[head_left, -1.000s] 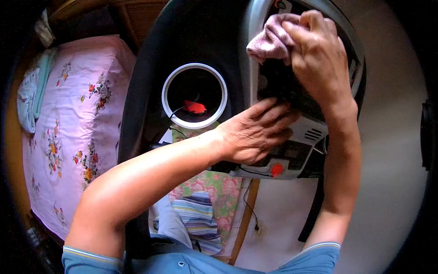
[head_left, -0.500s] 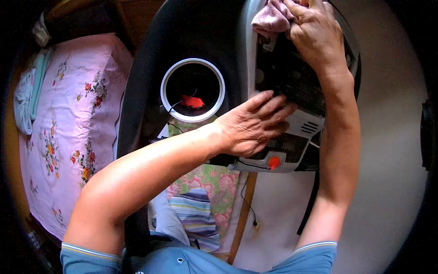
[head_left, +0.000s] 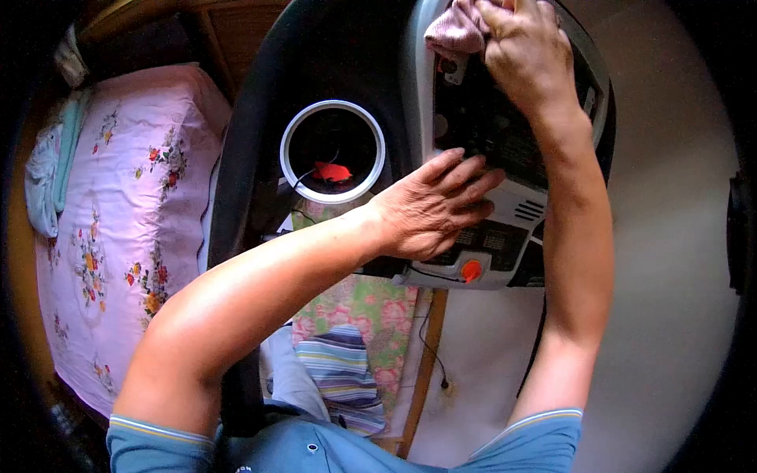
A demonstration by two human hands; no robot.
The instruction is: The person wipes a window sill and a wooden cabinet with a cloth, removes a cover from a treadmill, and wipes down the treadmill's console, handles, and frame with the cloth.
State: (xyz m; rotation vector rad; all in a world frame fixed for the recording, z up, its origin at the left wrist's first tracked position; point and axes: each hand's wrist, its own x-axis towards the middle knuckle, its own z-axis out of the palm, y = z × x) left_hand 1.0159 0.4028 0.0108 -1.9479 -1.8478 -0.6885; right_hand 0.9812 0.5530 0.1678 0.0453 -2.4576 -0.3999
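A crumpled pinkish cloth is gripped in my right hand at the top of a dark console panel with a grey frame. My left hand rests with spread fingers on the lower part of the console, beside its slotted vents. Just below that hand, an orange-red piece with a thin black cord sits on the console's lower edge. Left of the panel is a white-rimmed round opening, and a red object shows inside it.
To the left lies a pink flowered bedspread with folded pale cloths at its far edge. A striped cloth lies on a green floral fabric below. A black cord hangs over the pale floor.
My right hand has moved up and a little left along the panel with the cloth. My left hand has stayed on the console. The whole view has shifted slightly.
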